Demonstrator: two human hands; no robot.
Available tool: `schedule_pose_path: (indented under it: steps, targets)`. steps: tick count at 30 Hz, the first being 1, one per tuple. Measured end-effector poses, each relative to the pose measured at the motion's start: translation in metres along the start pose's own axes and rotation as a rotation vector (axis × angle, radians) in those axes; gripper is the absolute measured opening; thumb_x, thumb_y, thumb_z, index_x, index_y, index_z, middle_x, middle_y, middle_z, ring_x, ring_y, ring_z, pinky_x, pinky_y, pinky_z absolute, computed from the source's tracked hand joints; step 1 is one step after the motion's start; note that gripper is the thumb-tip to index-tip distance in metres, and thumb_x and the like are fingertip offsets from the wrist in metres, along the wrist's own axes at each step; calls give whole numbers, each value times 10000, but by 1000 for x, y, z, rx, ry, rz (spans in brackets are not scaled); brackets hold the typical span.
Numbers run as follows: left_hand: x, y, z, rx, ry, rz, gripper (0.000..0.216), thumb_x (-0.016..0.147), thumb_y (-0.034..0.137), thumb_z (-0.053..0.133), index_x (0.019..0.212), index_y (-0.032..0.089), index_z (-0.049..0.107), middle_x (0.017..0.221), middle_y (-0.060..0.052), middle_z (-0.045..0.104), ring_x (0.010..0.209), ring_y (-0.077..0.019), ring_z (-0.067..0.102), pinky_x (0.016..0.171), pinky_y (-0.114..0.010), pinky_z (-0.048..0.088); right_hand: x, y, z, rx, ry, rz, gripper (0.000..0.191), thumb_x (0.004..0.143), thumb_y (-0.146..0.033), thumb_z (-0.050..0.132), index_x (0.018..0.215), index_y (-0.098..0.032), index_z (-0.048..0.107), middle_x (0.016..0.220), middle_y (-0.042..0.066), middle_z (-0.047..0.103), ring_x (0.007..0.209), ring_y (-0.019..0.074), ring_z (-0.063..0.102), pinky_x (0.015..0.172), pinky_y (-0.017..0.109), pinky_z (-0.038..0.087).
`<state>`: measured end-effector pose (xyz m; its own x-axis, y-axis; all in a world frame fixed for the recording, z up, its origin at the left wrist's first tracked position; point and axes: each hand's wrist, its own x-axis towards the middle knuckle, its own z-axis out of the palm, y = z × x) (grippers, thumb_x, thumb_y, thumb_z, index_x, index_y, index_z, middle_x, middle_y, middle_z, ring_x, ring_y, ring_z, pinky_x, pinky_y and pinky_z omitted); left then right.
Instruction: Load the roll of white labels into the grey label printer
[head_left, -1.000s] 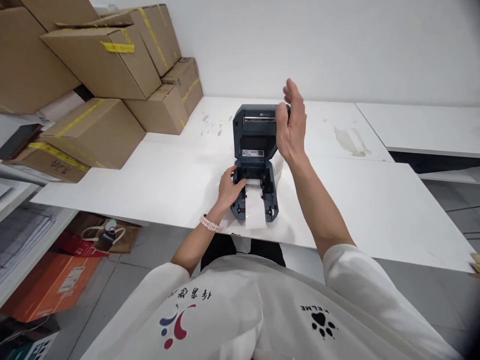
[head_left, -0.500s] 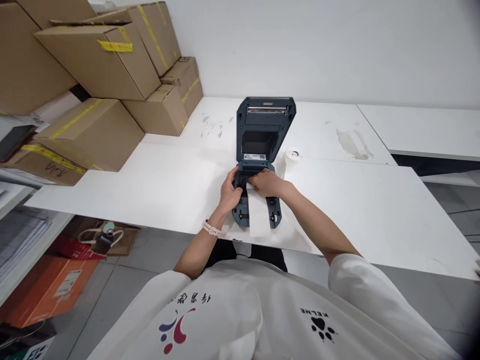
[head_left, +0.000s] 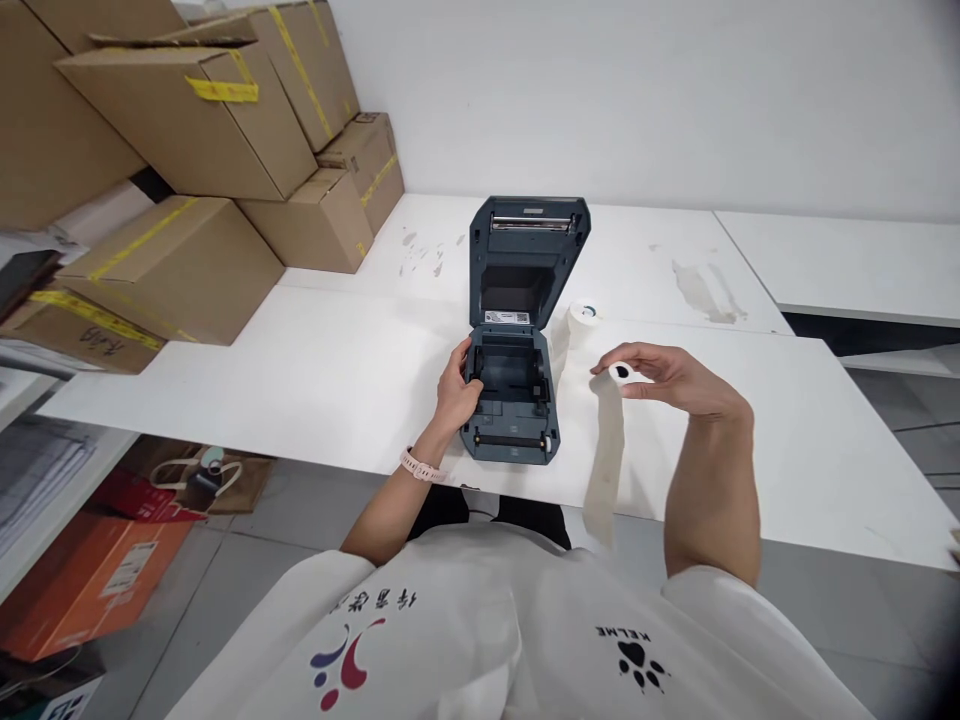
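A dark grey label printer [head_left: 514, 395] stands on the white table [head_left: 322, 370] with its lid swung up and its paper bay bare. My left hand [head_left: 454, 385] grips the printer's left side wall, fingers curled over it. My right hand [head_left: 660, 375] is to the right of the printer, above the table, pinching a nearly spent paper roll [head_left: 619, 372] by its core. A long white strip [head_left: 606, 455] hangs from that roll down past the table's front edge. A second, fuller paper roll [head_left: 583, 316] lies on the table just right of the open lid.
Several cardboard boxes [head_left: 187, 150] with yellow tape are stacked at the back left of the table. A second white table [head_left: 847, 260] adjoins at the right. Below left are shelves, an orange box [head_left: 90, 575] and a bag on the floor.
My right hand went from the raised lid down into the printer bay, then lifted the roll with its paper strip out to the right. My left hand stayed on the printer.
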<state>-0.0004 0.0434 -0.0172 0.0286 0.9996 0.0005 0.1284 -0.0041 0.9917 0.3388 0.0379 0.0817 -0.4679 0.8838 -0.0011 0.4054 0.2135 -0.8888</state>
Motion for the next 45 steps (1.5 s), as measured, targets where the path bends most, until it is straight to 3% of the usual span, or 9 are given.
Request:
schedule_pose_path:
  steps: [4,8,11,15,20,26,30,37,45]
  targets:
    - [0,2,0,12,9,6,882,708,60,562,1555,266,427,1615,-81,492,1481,-305,488,1226,-482,425,-6,58,-5,35,218,213,488,707,-574,876,1050,-254,743,1202,95,731,1015,246,665,969,456,532]
    - [1,0,1,-10,22,-2,913,697,42,545,1573,246,388,1649,-83,452,1545,-275,413,1274,-457,368,2,89,0,150,197,254,629,647,-580,896,1132,-220,718,1240,117,727,946,218,668,916,454,564]
    - [1,-1,1,-29,13,-28,937,706,51,555,1597,250,343,1676,-92,412,1564,-285,384,1272,-478,374,4,94,-9,221,188,247,706,684,-512,897,1309,-281,666,1363,112,699,1208,266,660,1068,481,524]
    - [0,2,2,-70,31,-48,947,697,53,566,1599,232,339,1674,-117,417,1560,-302,393,1262,-515,383,38,93,-25,199,358,218,902,617,-408,939,1423,-261,563,1529,153,577,1436,303,524,1210,495,412]
    - [1,6,5,-102,59,-58,958,663,29,547,1583,216,355,1652,-127,454,1558,-271,401,1266,-478,376,103,90,-18,202,322,306,875,472,-305,966,1260,-163,615,1368,188,675,1255,328,626,1076,483,519]
    - [-1,5,5,-116,44,-64,984,685,26,545,1615,218,287,1666,-138,428,1583,-264,353,1246,-462,395,101,62,-1,266,349,220,597,639,-541,866,1066,-172,673,975,130,780,1024,318,701,876,419,583]
    - [-2,5,3,-136,19,-69,998,689,39,563,1619,255,271,1688,-118,394,1590,-279,335,1221,-466,420,87,9,13,253,201,70,641,694,-623,781,1152,-187,678,1072,124,779,1065,328,707,885,414,569]
    - [-3,13,5,-186,43,-59,995,672,26,569,1612,188,284,1674,-161,401,1558,-296,392,1262,-460,366,105,-85,78,-776,-231,-17,641,721,-485,770,1271,-207,593,1285,134,668,1117,368,672,918,482,527]
    - [-2,6,6,-154,51,-41,994,665,8,556,1604,209,300,1671,-150,409,1560,-272,391,1288,-460,319,124,-73,105,-995,-350,64,615,731,-450,739,1262,-183,579,1286,159,667,1120,380,674,882,454,518]
